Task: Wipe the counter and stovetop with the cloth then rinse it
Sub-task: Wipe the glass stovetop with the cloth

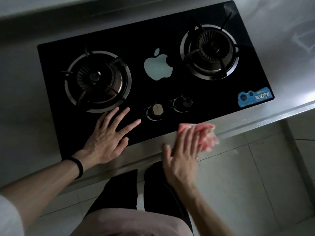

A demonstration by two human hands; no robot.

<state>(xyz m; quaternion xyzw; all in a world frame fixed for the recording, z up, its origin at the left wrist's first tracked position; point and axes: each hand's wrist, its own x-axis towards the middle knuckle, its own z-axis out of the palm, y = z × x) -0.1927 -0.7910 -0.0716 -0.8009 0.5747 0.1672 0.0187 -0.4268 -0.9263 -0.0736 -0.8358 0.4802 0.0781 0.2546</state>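
Shiny steel counter fills most of the frame, and a black glass stovetop sits in it. You see one burner at the left and another burner at the upper right. A pale apple shape is between them. Two knobs sit below the apple shape, and a blue sticker is at the right corner.

Your left hand lies flat on the glass at the lower left, just below the left burner. Its fingers are straight and spread wide, and it holds nothing. A black band is on that wrist.

Your right hand is at the lower middle and looks blurry. Its fingers look straight and press down on the pink cloth. The cloth lies at the front edge of the stovetop and the counter's front strip. Pale floor tiles show at the lower right.
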